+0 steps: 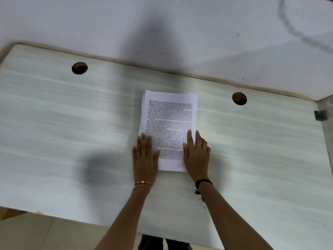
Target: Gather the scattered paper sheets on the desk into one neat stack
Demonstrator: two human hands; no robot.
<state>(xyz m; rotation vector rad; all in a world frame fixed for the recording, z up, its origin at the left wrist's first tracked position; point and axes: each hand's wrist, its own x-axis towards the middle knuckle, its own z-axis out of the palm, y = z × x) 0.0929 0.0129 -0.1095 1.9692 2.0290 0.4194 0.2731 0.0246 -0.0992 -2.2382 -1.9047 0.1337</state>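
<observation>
One stack of printed paper sheets (168, 121) lies near the middle of the pale, streaked desk (72, 132), its long axis running away from the person and tilted slightly. No loose sheet is visible elsewhere on the surface, so gathering appears complete. Along the stack's upper left edge a few sheet margins show stepped rather than flush, which suggests that only a final squaring of the edges is left. The left hand (145, 159) lies flat across the near left edge, its fingers (144, 139) straight and held together, touching both paper and desk and gripping nothing. The right hand (196, 156) lies flat over the near right edge, fingers (189, 138) extended and slightly spread, resting on the top sheet without curling round it; a ring (199, 145) shows on one finger. Both hands thus frame the stack from either side, palms down. A thin bracelet (142, 182) marks the left wrist and a dark band (203, 182) the right. Two round cable holes (79, 68) (239, 98) pierce the desk toward the white wall (162, 24) behind.
</observation>
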